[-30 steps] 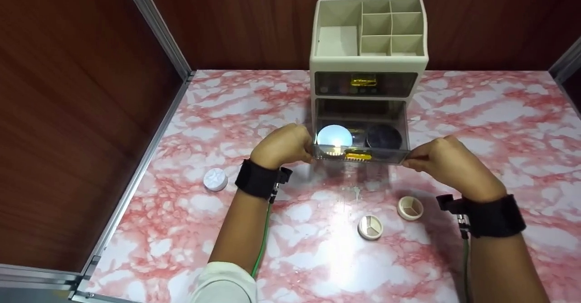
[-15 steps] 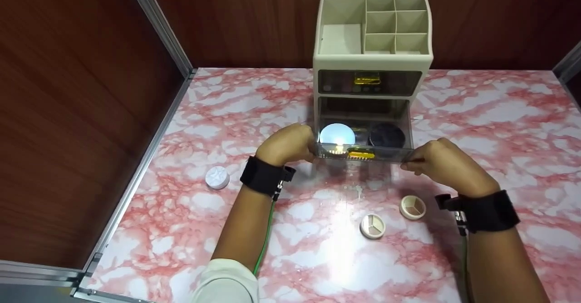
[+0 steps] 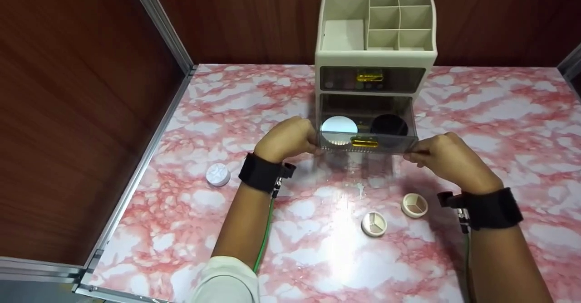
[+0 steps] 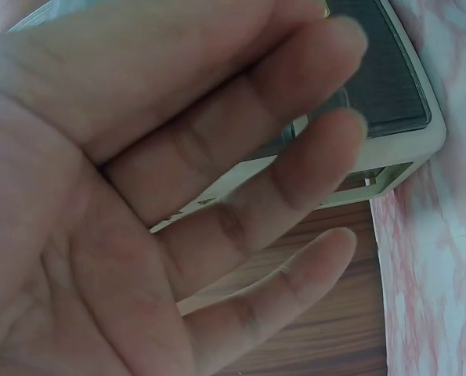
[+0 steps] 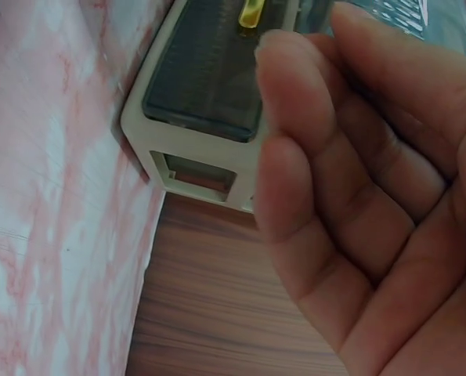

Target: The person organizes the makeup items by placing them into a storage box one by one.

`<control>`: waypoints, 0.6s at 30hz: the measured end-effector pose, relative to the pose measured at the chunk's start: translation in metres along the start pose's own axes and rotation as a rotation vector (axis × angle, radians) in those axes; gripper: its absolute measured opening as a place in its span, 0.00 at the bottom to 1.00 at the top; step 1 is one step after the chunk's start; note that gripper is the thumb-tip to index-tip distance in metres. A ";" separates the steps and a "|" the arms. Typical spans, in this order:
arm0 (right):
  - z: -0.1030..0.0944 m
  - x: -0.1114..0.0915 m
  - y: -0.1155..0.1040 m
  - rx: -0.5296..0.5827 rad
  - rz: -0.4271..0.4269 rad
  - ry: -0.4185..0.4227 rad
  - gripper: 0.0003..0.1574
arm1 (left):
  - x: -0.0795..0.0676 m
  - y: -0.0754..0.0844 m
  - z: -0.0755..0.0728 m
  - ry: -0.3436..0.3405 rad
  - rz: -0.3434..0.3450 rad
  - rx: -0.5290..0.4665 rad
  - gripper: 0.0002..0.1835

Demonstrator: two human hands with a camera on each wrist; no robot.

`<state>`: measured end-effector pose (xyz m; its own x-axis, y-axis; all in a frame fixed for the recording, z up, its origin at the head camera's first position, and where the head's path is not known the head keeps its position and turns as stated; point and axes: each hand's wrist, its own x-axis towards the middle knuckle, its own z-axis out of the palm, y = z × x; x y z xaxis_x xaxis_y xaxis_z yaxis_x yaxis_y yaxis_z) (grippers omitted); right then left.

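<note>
A cream cosmetics organizer (image 3: 376,58) stands at the back of the table, its lower see-through drawer (image 3: 386,146) pulled partway out. Inside the drawer lie a shiny pale disc (image 3: 339,125) and a dark disc (image 3: 389,125). My left hand (image 3: 288,139) holds the drawer's front left corner. At the opposite corner, my right hand (image 3: 440,155) pinches the drawer between thumb and fingers. The left wrist view has the other left fingers (image 4: 240,235) spread loosely beside the organizer. In the right wrist view the right fingers (image 5: 295,102) curl next to it.
Two round three-part makeup pans (image 3: 374,224) sit on the pink marbled table (image 3: 290,257), in front of the drawer. A small round white case (image 3: 218,174) lies left of my left wrist. Wooden panels (image 3: 254,21) enclose the back and left side.
The lower drawer has slid a little way inward, both hands moving along with it at its corners. The whole view has shifted slightly. The makeup pans and white case stay put.
</note>
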<state>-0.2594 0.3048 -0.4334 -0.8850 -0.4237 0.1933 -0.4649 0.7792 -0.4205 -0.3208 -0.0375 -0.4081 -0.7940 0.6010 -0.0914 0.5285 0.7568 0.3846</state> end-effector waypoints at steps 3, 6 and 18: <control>0.002 0.001 0.002 -0.003 0.019 0.019 0.10 | 0.001 0.000 0.000 0.020 -0.013 0.028 0.06; 0.004 0.002 0.004 0.005 0.050 0.021 0.10 | 0.002 -0.001 0.002 0.030 -0.019 0.038 0.04; 0.017 0.007 0.015 0.086 0.095 0.171 0.05 | 0.012 -0.012 0.008 0.113 0.026 0.029 0.04</control>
<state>-0.2717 0.3051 -0.4536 -0.9198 -0.2600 0.2937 -0.3816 0.7663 -0.5169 -0.3340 -0.0371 -0.4212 -0.8080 0.5887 0.0230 0.5564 0.7497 0.3583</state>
